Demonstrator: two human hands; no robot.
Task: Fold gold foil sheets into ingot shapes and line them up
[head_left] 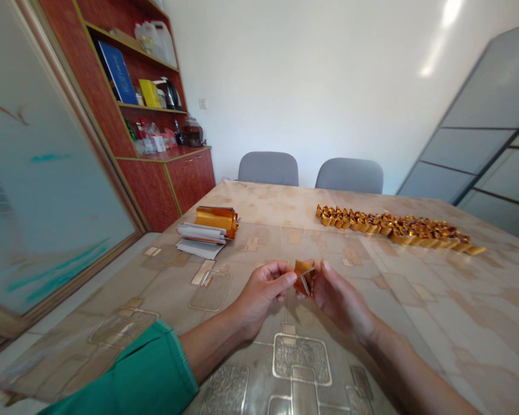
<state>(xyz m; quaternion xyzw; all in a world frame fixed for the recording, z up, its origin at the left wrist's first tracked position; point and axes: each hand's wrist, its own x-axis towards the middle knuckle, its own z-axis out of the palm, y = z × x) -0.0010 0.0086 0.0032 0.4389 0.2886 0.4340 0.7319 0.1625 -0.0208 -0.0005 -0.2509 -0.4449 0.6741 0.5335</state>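
Observation:
My left hand (262, 294) and my right hand (339, 300) meet above the middle of the table, pinching a small folded piece of gold foil paper (303, 278) between them. Its lower part is hidden by my right fingers. Farther off, a long band of folded gold paper pieces (393, 229) lies on the patterned table cover (259, 202), right of centre. At the far left stands a curled roll of gold foil (216, 220), resting on a stack of white-backed sheets (201, 237).
A red-brown wooden cabinet (155, 173) with bottles, a kettle and binders stands behind the table's far left corner. Two grey chairs (311, 172) stand beyond the far edge. Large frosted glass panels (47, 173) rise on the left, with another (480, 132) on the right.

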